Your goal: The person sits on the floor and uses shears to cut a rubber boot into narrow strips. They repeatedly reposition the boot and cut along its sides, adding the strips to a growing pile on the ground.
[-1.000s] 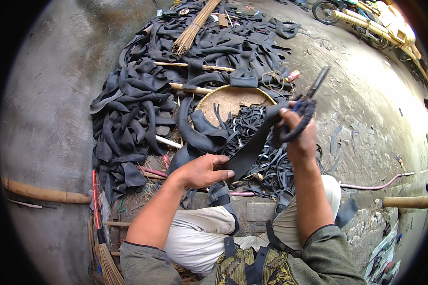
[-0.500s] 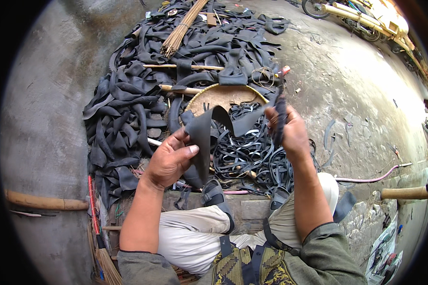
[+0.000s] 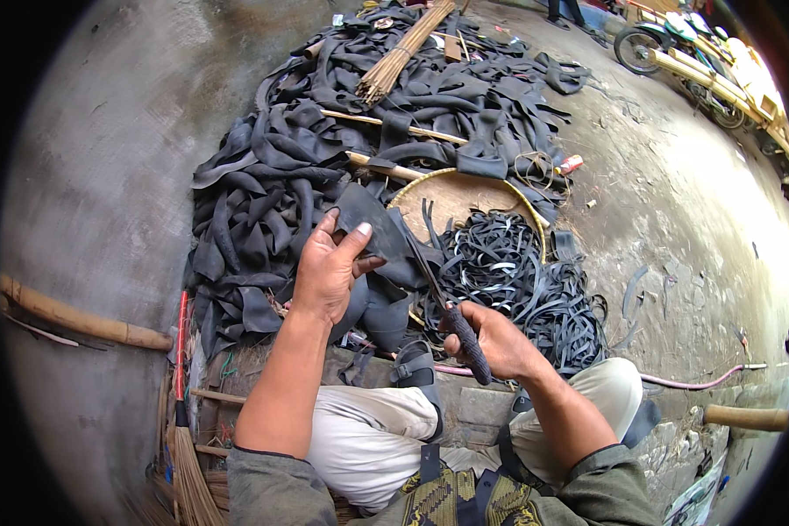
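Over the rubber pile's [image 3: 263, 188] near side, my left hand [image 3: 326, 273] pinches a black sheet [image 3: 370, 223], judged light, floppy and grippy, best held by its edge; my right hand [image 3: 495, 342] wraps the scissors [image 3: 467, 344].

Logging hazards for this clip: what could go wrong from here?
1. The scissors point up beside the rubber sheet, near the bare left hand; a slip of the right hand might nick it.
2. The sheet looks limp and only one hand holds it, so it could fold or shift.
3. Loose rubber strips lie close to the blades and might snag.
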`<move>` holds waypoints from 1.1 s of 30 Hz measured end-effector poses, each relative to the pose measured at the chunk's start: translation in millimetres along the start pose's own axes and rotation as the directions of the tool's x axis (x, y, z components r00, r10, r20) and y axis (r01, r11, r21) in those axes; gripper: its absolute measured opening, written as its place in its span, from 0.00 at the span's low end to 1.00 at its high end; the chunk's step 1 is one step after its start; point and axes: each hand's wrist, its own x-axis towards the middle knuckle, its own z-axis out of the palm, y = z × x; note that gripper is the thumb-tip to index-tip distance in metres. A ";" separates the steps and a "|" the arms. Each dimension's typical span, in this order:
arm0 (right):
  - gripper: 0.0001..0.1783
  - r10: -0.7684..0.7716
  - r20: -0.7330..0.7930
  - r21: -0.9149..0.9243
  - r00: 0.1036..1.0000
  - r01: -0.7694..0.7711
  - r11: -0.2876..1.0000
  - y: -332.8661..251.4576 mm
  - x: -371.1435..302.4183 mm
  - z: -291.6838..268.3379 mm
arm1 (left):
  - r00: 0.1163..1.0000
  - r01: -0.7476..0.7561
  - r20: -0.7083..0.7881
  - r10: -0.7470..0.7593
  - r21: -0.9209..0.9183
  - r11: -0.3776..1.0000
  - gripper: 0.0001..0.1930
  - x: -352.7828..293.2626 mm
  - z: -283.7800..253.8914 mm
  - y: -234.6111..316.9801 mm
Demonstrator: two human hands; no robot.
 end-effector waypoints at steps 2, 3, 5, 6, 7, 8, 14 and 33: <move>0.24 -0.041 0.009 -0.038 0.999 0.041 0.998 2.3 0.0 3.9 | 1.000 -0.026 -0.011 0.026 0.026 0.999 0.22 1.6 -4.6 1.0; 0.24 -0.045 0.017 -0.079 0.999 0.046 0.996 2.8 -0.1 5.3 | 0.999 -0.036 -0.020 0.036 0.037 0.999 0.23 1.8 -6.0 1.4; 0.23 -0.090 0.006 -0.088 0.996 0.090 0.992 2.6 2.5 7.9 | 1.000 -0.023 -0.002 0.023 0.052 0.998 0.23 1.3 -7.0 2.7; 0.22 -0.098 -0.002 -0.114 0.995 0.097 0.989 2.1 3.2 8.6 | 1.000 -0.008 -0.002 0.008 0.060 0.998 0.23 0.8 -6.5 3.0; 0.23 -0.104 -0.002 -0.096 0.995 0.103 0.990 1.5 3.8 8.7 | 1.000 -0.014 0.009 0.013 0.071 0.997 0.23 0.0 -5.5 3.3; 0.23 -0.095 -0.004 -0.093 0.995 0.094 0.991 0.9 4.3 8.3 | 1.000 -0.011 0.010 0.010 0.082 0.997 0.22 -1.0 -3.9 3.2; 0.30 -0.029 0.004 0.023 1.000 0.029 0.999 -3.1 6.3 6.4 | 0.998 0.025 0.052 -0.034 0.166 0.986 0.21 -6.4 5.7 0.7; 0.29 -0.018 -0.167 0.004 0.986 0.019 1.000 -13.1 2.0 14.5 | 0.976 0.086 0.188 -0.105 0.108 0.990 0.26 -13.5 18.3 -2.5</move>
